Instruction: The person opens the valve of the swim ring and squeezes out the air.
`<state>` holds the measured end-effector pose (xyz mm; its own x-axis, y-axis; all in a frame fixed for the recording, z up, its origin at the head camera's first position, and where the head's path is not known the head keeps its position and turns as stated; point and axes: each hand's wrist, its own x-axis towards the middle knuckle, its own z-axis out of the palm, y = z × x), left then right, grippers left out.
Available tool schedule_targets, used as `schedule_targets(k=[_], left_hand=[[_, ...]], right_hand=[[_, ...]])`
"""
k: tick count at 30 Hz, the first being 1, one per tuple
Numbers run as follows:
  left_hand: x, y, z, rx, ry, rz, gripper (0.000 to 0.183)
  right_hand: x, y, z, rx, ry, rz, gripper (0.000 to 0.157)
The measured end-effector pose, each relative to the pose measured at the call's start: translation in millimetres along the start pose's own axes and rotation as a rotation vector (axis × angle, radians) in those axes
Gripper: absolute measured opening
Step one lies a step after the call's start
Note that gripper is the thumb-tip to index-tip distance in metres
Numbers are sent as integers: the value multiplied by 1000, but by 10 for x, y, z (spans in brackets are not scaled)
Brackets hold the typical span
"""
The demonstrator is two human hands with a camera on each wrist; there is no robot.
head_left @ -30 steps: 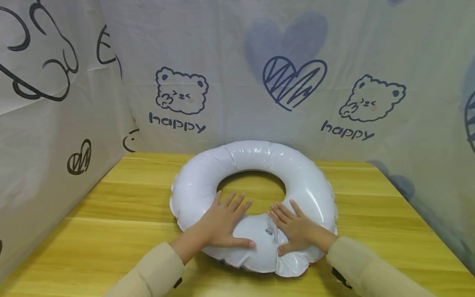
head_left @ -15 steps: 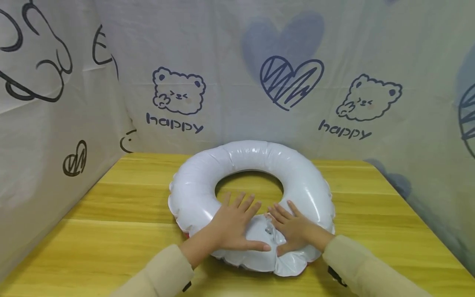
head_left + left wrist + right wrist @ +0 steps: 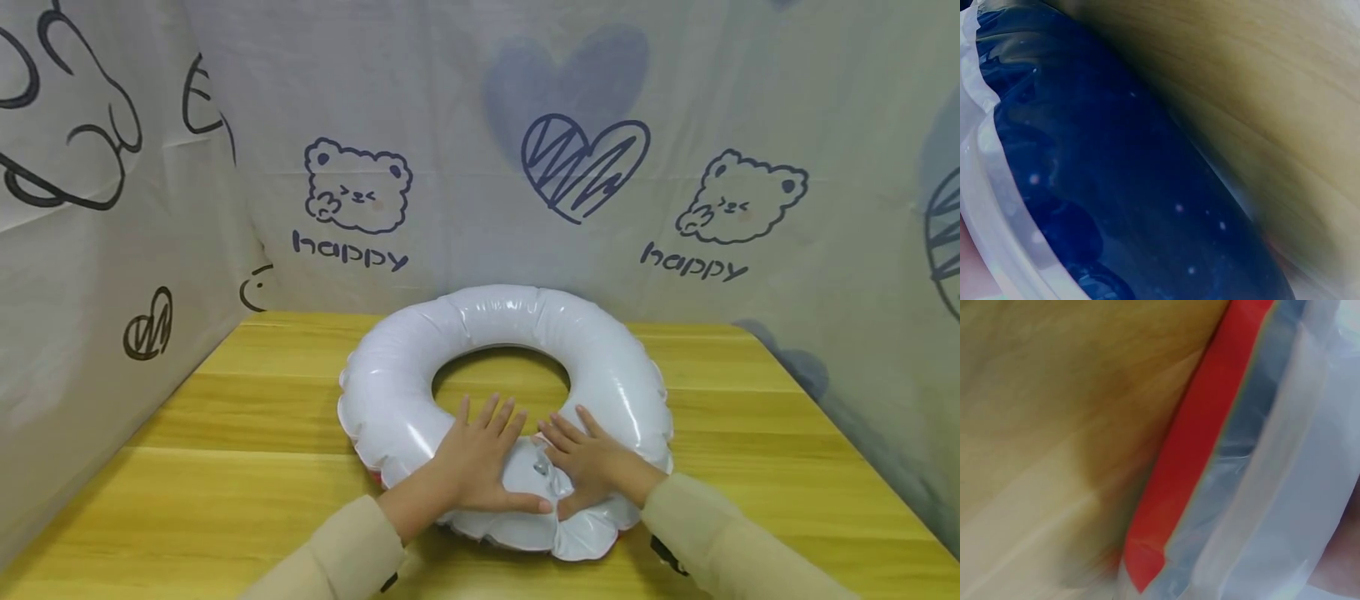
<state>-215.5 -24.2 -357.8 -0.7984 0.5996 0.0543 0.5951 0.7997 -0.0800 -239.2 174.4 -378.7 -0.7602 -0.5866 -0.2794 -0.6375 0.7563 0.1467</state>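
Observation:
A white inflatable ring [image 3: 420, 367] lies flat on the wooden table [image 3: 225, 467]. Both my hands press on its near side with straight, spread fingers. My left hand [image 3: 480, 462] lies left of the small clear valve [image 3: 542, 469], thumb stretched toward it. My right hand [image 3: 588, 467] lies just right of the valve. The near part of the ring is squashed under the palms. The left wrist view shows the ring's dark blue underside [image 3: 1122, 187] close up, and the right wrist view shows a red patch [image 3: 1204, 456] on its underside against the table.
Printed white cloth [image 3: 487, 150] with bears, hearts and "happy" walls in the table at the back and on both sides. Bare table wood [image 3: 787, 450] lies left and right of the ring. Beige sleeves [image 3: 720, 550] cover both forearms.
My left hand has slid rightward along the ring toward the valve and my right hand. The near side of the ring looks flatter.

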Motion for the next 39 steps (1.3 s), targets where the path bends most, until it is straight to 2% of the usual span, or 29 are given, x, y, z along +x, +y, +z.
schedule_targets(k=[16, 23, 28, 34, 39], left_hand=[[-7, -40, 1, 35, -25, 2, 107], [-17, -48, 24, 51, -31, -7, 107], [-47, -59, 75, 33, -43, -11, 109], [-115, -100, 156, -19, -19, 8, 110], [-174, -163, 213, -68, 4, 30, 110]], right_hand=[[92, -97, -20, -142, -9, 51, 97], [123, -74, 30, -146, 12, 40, 96], [96, 31, 143, -43, 75, -11, 99], [-13, 140, 203, 131, 233, -112, 97], [-56, 187, 210, 166, 350, -153, 96]])
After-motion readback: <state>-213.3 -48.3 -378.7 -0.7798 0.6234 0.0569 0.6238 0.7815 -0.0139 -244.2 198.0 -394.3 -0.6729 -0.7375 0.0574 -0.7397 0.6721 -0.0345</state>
